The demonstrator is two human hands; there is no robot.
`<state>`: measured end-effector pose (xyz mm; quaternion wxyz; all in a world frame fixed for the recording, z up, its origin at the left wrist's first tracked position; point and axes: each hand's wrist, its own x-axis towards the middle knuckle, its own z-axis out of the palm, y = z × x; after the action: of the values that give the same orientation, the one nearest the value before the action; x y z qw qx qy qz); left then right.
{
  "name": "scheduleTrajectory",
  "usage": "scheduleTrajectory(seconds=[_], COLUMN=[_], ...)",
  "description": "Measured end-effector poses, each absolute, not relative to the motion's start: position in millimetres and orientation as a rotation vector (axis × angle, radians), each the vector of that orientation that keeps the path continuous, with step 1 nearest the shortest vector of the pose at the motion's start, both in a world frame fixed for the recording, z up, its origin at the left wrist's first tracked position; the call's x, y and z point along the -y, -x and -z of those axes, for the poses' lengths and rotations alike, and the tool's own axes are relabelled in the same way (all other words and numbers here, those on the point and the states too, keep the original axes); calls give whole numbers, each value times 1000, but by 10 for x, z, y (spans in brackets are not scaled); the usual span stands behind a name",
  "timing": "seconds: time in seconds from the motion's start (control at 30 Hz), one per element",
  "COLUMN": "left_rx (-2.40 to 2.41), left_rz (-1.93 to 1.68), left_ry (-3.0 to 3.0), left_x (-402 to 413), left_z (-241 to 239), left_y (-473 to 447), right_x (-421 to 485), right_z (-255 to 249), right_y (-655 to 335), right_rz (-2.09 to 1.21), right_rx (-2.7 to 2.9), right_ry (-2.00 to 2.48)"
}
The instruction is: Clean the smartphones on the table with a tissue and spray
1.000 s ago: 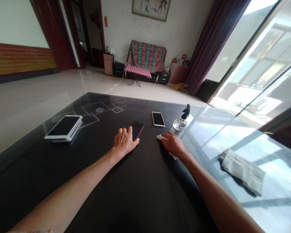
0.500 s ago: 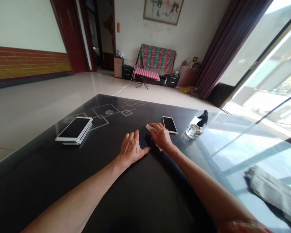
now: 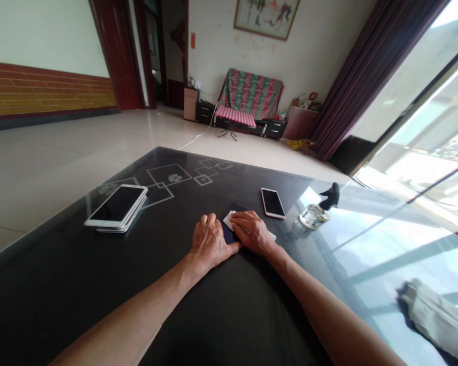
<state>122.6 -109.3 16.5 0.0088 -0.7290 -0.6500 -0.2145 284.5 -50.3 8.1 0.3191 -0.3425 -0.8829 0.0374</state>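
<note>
A dark phone (image 3: 231,222) lies flat on the black glass table (image 3: 80,269) in front of me. My left hand (image 3: 210,243) rests on its left edge, fingers curled and pressing it down. My right hand (image 3: 254,232) lies over the phone's screen, fingers pressed on a white cloth (image 3: 229,220) that sticks out at the fingertips and beside the wrist. Most of the phone is hidden under both hands.
Beyond my hands lies a white-rimmed phone (image 3: 273,202); to its right stands a small clear spray bottle with a black top (image 3: 316,211). A stack of white phones (image 3: 117,207) is at the left. A folded grey cloth (image 3: 435,317) lies at the right edge.
My right hand with the white cloth has slid left and back toward me, from the table beside the dark phone onto its screen. My left hand has stayed on the phone.
</note>
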Motion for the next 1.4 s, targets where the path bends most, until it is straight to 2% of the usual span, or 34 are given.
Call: scheduleTrajectory(seconds=[0.4,0.63,1.0,1.4], left_rx=[2031,2026,2049,1971], left_rz=[677,696,698,667], left_ry=[2294,2297,2319,2439], left_x=[1078,1060,1065,971], left_z=[-186,-192,-204,-241], left_y=[-1224,-1226,-1220,-1182], right_x=[247,469,66,26], right_z=[-44,-84,13,57], right_y=[-2926,-2793,-2782,-2797], right_rz=[52,-32,-100,-157], right_rx=[2273,2415,2221,2082], right_ry=[1181,1072,1117,1086])
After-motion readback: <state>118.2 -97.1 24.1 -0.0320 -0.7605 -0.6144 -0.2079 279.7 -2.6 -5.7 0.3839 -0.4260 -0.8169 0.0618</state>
